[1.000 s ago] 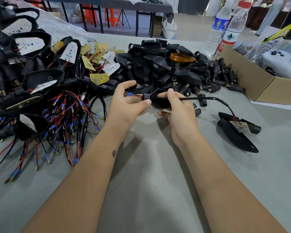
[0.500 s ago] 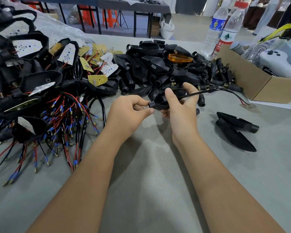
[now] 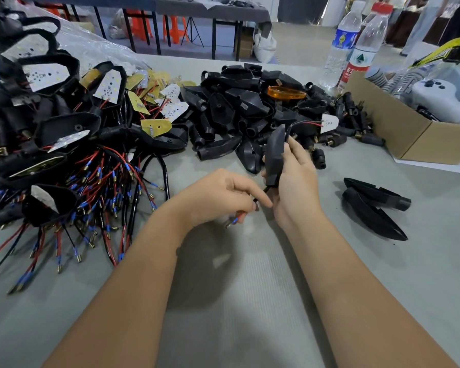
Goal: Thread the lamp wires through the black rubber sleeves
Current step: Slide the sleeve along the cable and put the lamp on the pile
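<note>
The right hand [image 3: 292,181] grips a black rubber sleeve [image 3: 274,152] upright above the counter [image 3: 250,301]. Just beside it, the left hand [image 3: 221,197] pinches the lamp wires [image 3: 259,196] emerging from the sleeve's lower end. Behind lies a heap of black sleeves [image 3: 239,107]; to the left, wired lamps [image 3: 64,144].

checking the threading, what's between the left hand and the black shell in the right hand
In the head view, a short stretch of black wire runs from the shell's lower end to the left hand; only bare table shows behind it.
</note>
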Tool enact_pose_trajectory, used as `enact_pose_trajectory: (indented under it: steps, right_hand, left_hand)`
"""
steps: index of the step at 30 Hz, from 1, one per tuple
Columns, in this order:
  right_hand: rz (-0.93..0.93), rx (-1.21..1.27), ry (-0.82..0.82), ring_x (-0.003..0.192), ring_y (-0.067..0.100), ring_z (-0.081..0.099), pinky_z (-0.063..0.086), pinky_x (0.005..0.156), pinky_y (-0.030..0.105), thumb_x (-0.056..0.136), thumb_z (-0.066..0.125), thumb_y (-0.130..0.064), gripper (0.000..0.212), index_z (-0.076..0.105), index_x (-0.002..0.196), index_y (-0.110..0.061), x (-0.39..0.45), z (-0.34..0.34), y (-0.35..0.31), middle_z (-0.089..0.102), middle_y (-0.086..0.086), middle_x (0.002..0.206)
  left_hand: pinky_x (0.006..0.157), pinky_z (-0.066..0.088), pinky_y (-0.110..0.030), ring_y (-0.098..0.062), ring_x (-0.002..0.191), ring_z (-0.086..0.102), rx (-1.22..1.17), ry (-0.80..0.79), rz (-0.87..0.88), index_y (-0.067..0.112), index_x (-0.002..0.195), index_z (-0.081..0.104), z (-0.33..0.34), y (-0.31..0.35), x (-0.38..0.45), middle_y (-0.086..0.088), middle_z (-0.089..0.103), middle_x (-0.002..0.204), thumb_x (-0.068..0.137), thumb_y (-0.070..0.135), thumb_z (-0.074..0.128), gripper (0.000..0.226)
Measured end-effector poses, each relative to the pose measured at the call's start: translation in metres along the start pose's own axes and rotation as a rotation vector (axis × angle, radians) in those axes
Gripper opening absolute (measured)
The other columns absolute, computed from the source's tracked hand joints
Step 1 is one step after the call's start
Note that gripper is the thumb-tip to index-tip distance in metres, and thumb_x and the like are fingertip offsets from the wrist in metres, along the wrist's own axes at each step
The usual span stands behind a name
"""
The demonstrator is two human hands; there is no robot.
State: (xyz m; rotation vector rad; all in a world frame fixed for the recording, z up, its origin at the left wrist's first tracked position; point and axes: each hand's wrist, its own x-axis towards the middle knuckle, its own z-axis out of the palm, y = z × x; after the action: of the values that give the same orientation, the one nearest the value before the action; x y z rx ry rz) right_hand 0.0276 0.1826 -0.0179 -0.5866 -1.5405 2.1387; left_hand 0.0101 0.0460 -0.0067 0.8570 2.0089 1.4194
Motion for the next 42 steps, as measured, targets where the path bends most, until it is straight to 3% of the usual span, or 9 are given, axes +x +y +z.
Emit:
enact_pose_trajectory:
  steps: [3,5,9,12,16,19,27,31,42]
  right_hand:
    - [-0.04,-0.041,-0.007,0.114,0.022,0.063,0.046,0.107,0.046,0.101,0.055,-0.021,0.018,0.065,0.112,-0.029,-0.003,0.001,-0.001,0.067,0.006,0.12]
    - [-0.084,-0.146,-0.054,0.11,0.024,0.064,0.05,0.102,0.044,0.099,0.057,-0.021,0.022,0.066,0.12,-0.024,-0.005,0.0,-0.001,0.067,0.01,0.117]
    - [-0.196,-0.343,-0.23,0.084,0.02,0.068,0.057,0.082,0.036,0.098,0.058,-0.016,0.024,0.067,0.12,-0.019,-0.016,0.003,-0.001,0.07,0.016,0.097]
    - [-0.285,-0.547,-0.351,0.091,0.022,0.065,0.053,0.089,0.04,0.096,0.061,-0.017,0.023,0.067,0.118,-0.02,-0.024,0.007,0.0,0.068,0.003,0.093]
    - [-0.296,-0.64,-0.427,0.099,0.009,0.059,0.048,0.092,0.023,0.096,0.057,-0.02,0.03,0.066,0.124,-0.03,-0.025,0.008,0.002,0.063,0.002,0.11]
    - [-0.235,-0.563,-0.428,0.101,0.005,0.058,0.045,0.081,0.008,0.098,0.055,-0.023,0.029,0.067,0.123,-0.029,-0.024,0.008,0.001,0.057,0.007,0.116]
    - [0.05,-0.04,-0.233,0.052,0.01,0.058,0.043,0.042,0.027,0.101,0.05,-0.023,0.008,0.05,0.108,-0.018,-0.015,0.004,-0.003,0.066,0.002,0.074]
    - [0.086,0.148,-0.246,0.055,0.01,0.062,0.048,0.048,0.025,0.106,0.041,-0.023,0.024,0.041,0.129,-0.026,-0.01,0.003,-0.001,0.073,-0.004,0.07]
    - [0.299,0.232,-0.263,0.087,0.025,0.059,0.05,0.074,0.034,0.106,0.04,-0.033,0.043,0.051,0.135,-0.004,-0.011,0.005,-0.008,0.068,0.009,0.101]
  left_hand:
    - [0.091,0.048,-0.033,-0.014,0.08,0.067,-0.077,0.049,0.07,0.023,0.069,0.078,-0.005,-0.003,0.003,-0.002,0.074,0.077,0.088,0.035,0.045,0.04]
    - [0.086,0.049,-0.033,-0.017,0.089,0.068,-0.127,0.26,0.07,0.023,0.059,0.073,-0.007,-0.008,0.01,0.003,0.075,0.083,0.091,0.047,0.037,0.054]
    - [0.073,0.051,-0.029,-0.008,0.075,0.066,-0.235,0.536,0.038,0.025,0.08,0.07,-0.008,-0.016,0.016,0.011,0.071,0.074,0.1,0.036,0.046,0.033]
    - [0.071,0.053,-0.021,-0.008,0.084,0.069,-0.178,0.523,0.021,0.022,0.089,0.07,-0.006,-0.016,0.014,0.006,0.074,0.083,0.1,0.031,0.049,0.025]
    - [0.091,0.047,-0.038,-0.023,0.101,0.062,-0.017,0.65,-0.072,0.009,0.104,0.065,-0.004,-0.016,0.018,-0.007,0.069,0.101,0.102,0.026,0.041,0.03]
    - [0.077,0.044,-0.027,-0.015,0.089,0.059,-0.002,0.697,-0.05,0.012,0.099,0.063,-0.004,-0.015,0.017,-0.001,0.066,0.092,0.103,0.025,0.038,0.029]
    - [0.049,0.053,-0.032,-0.023,0.053,0.064,-0.447,0.431,0.06,0.018,0.103,0.059,0.005,-0.01,0.015,-0.005,0.068,0.068,0.105,0.012,0.032,0.028]
    - [0.05,0.055,-0.033,-0.026,0.053,0.065,-0.467,0.358,0.03,0.018,0.102,0.065,0.003,-0.009,0.013,-0.006,0.067,0.068,0.104,0.016,0.036,0.029]
    - [0.06,0.057,-0.034,-0.019,0.061,0.066,-0.396,0.271,0.082,0.012,0.106,0.063,0.006,-0.008,0.011,-0.006,0.067,0.072,0.099,0.014,0.051,0.013]
